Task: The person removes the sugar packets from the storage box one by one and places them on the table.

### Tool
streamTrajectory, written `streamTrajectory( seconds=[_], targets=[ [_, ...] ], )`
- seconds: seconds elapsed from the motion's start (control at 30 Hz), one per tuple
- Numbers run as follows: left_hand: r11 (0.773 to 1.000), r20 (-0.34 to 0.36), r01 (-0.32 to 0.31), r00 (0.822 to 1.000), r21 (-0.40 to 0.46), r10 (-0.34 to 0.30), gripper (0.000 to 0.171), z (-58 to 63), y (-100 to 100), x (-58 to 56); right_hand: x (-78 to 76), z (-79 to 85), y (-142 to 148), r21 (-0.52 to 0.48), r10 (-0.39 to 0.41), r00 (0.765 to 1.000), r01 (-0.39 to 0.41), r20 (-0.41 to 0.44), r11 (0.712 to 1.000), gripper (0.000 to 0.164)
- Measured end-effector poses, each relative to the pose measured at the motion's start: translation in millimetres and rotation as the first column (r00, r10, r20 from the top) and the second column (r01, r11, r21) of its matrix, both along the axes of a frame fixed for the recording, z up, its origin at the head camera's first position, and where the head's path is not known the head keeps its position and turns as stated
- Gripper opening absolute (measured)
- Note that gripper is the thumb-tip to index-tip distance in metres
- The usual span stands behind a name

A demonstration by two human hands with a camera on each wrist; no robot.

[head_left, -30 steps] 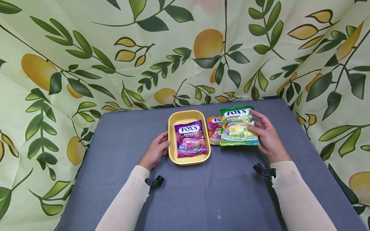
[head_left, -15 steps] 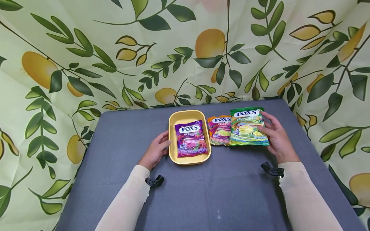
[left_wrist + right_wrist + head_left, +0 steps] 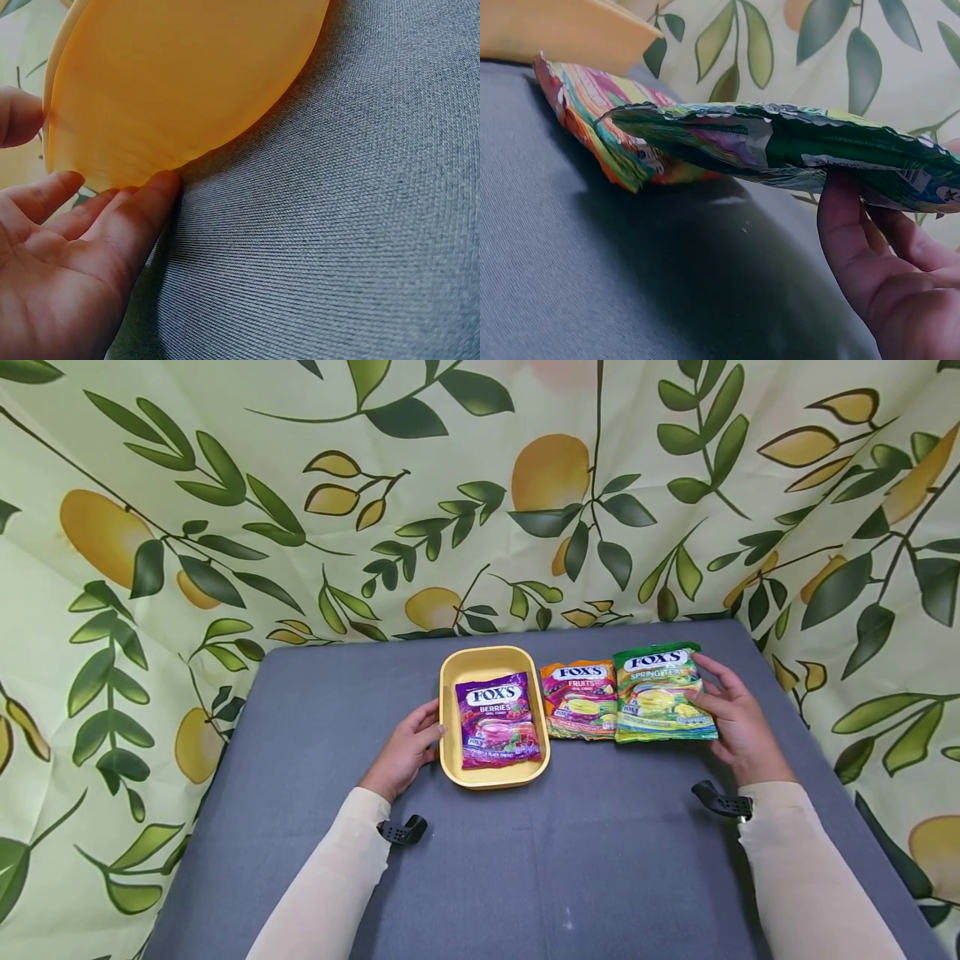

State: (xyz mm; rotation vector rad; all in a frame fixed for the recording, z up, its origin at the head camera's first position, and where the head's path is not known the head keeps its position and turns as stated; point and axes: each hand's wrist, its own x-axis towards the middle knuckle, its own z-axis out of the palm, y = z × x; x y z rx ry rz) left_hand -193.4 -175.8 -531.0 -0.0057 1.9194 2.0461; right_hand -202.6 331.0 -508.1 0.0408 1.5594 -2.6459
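As the right hand (image 3: 742, 727) pinches its right side, green bag (image 3: 652, 697): one, right of the frame's centre, held up off the table with a shadow below it in the right wrist view.
Orange bag (image 3: 580, 702): one, on the table (image 3: 547, 860) between tray and green bag; whether it touches the tray (image 3: 487, 667) or the green bag, I cannot tell.
Purple bag (image 3: 498, 722): one, in the tray at mid-frame, slightly turned, its lower right corner near the right wall; bare tray floor shows above and below it.
Bag count: three, each a different colour.
Tray: one, yellow, with rounded corners.
Left hand (image 3: 401, 752): fingers touch the tray's outer left wall, thumb near the rim; whether it pinches, I cannot tell.
Wrists: two black straps (image 3: 402, 831), one each.
Edges: table's back edge runs just above the bags, along the patterned cloth (image 3: 420, 543); its right edge is well apart from the green bag.
Room: grey surface spreads wide left of the tray and between the forearms, lower middle.
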Motion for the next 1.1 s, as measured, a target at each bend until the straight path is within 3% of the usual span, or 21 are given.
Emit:
streamTrajectory(
  seconds=[0.37, 0.63, 0.7, 0.77, 0.93, 1.03, 1.1],
  targets=[
    [1.000, -0.007, 0.000, 1.000, -0.010, 0.000, 0.067, -1.0, 0.4, 0.0, -8.3, -0.9, 14.9, 0.018, 0.036, 0.999, -0.036, 0.025, 0.999, 0.059],
    [1.000, 0.003, -0.012, 1.000, -0.009, 0.012, 0.065, -0.8, 1.0, -0.2, -11.7, -1.5, 20.1, 0.233, 0.019, 0.993, -0.046, 0.119, 0.971, 0.063],
    [1.000, 0.003, -0.014, 1.000, -0.011, 0.014, 0.065, -0.8, 1.0, -0.3, -11.7, -2.2, 19.0, 0.330, -0.005, 0.991, -0.040, 0.133, 0.943, 0.066],
    [1.000, 0.003, -0.013, 1.000, -0.009, 0.013, 0.065, -0.8, 1.2, -0.4, -11.9, -3.8, 17.1, 0.459, -0.026, 0.990, -0.041, 0.139, 0.888, 0.070],
    [1.000, -0.003, -0.014, 1.000, -0.008, 0.014, 0.066, -0.6, 1.2, 0.0, -12.2, -8.9, 15.2, 0.716, -0.057, 0.991, -0.048, 0.122, 0.696, 0.075],
    [1.000, -0.002, -0.015, 1.000, -0.015, 0.015, 0.065, -0.4, 1.4, 0.2, -11.5, -10.6, 17.3, 0.774, -0.075, 0.992, -0.031, 0.101, 0.633, 0.076],
    [1.000, -0.004, -0.014, 1.000, -0.014, 0.014, 0.065, -0.4, 1.1, 0.3, -11.0, -11.1, 17.9, 0.784, -0.093, 0.991, -0.015, 0.092, 0.620, 0.076]
  ],
)
